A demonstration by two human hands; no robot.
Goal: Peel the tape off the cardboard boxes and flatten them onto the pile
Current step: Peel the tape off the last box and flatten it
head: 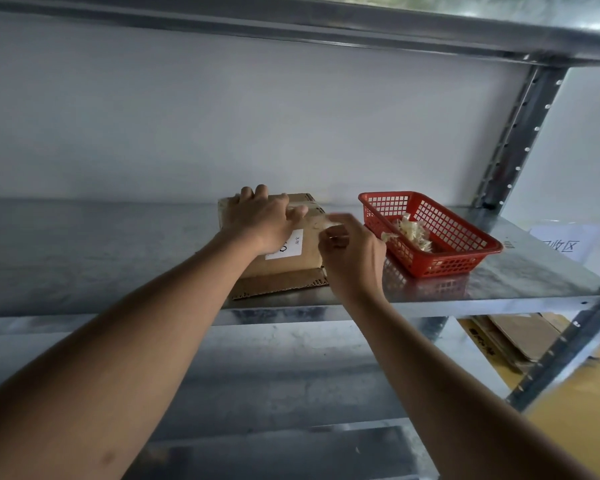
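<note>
A small brown cardboard box (291, 259) with a white label stands on a flat sheet of cardboard (281, 287) on the metal shelf (118, 258). My left hand (264, 216) lies on top of the box, fingers curled over its far edge, holding it down. At the box's right side my right hand (349, 252) pinches a strip of clear tape (321, 223) that runs from the box top. The hand and tape are blurred.
A red plastic basket (478, 242) with crumpled tape scraps (411, 232) stands right of the box. A white paper sign (565, 245) lies at the far right. Flattened cardboard (520, 336) lies on a lower level at right. A steel upright (513, 140) rises behind the basket.
</note>
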